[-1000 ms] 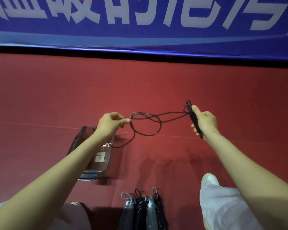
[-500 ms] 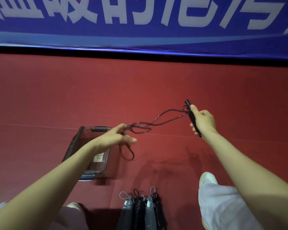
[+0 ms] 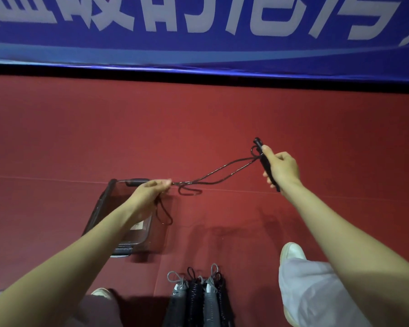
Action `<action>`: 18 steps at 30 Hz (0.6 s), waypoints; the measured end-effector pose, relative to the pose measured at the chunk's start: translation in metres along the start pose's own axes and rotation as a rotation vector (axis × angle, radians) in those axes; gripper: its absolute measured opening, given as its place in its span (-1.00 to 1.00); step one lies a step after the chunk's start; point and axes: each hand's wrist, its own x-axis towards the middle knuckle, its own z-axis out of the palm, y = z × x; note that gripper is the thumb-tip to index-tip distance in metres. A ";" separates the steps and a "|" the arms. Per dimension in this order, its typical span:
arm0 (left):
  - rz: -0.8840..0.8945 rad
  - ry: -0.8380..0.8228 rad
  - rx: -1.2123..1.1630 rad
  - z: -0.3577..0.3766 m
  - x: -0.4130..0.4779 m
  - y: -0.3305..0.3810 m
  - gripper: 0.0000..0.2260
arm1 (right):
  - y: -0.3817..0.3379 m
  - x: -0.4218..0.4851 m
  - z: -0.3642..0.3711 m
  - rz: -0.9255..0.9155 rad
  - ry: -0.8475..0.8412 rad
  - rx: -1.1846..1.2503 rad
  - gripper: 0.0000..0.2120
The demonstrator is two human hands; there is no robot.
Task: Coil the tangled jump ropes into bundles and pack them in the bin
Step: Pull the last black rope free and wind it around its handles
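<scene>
The right hand (image 3: 282, 169) is closed around the black handle (image 3: 258, 143) of a jump rope (image 3: 206, 175), held up on the right with its tip pointing far. Two dark strands run from that handle leftward and nearer to the left hand (image 3: 149, 192), which pinches them between thumb and fingertips; a short loop dangles below it. That hand hovers above the clear bin (image 3: 97, 208) on the red floor (image 3: 57, 138). Four coiled bundles (image 3: 196, 296) lie side by side at the near centre, outside the bin.
</scene>
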 end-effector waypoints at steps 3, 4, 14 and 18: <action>-0.034 0.149 0.057 -0.003 -0.004 -0.017 -0.91 | 0.002 -0.006 0.009 0.019 -0.043 0.029 -0.59; -0.082 0.160 -0.014 -0.003 -0.003 -0.021 -0.89 | 0.000 -0.007 0.011 0.029 -0.053 0.067 -0.59; -0.229 0.534 -0.145 -0.057 0.016 -0.036 -0.81 | -0.007 0.001 0.001 0.156 -0.006 0.297 -0.56; -0.185 0.431 0.173 -0.067 0.056 -0.061 -0.77 | -0.020 -0.013 0.011 -0.028 -0.140 0.135 -0.62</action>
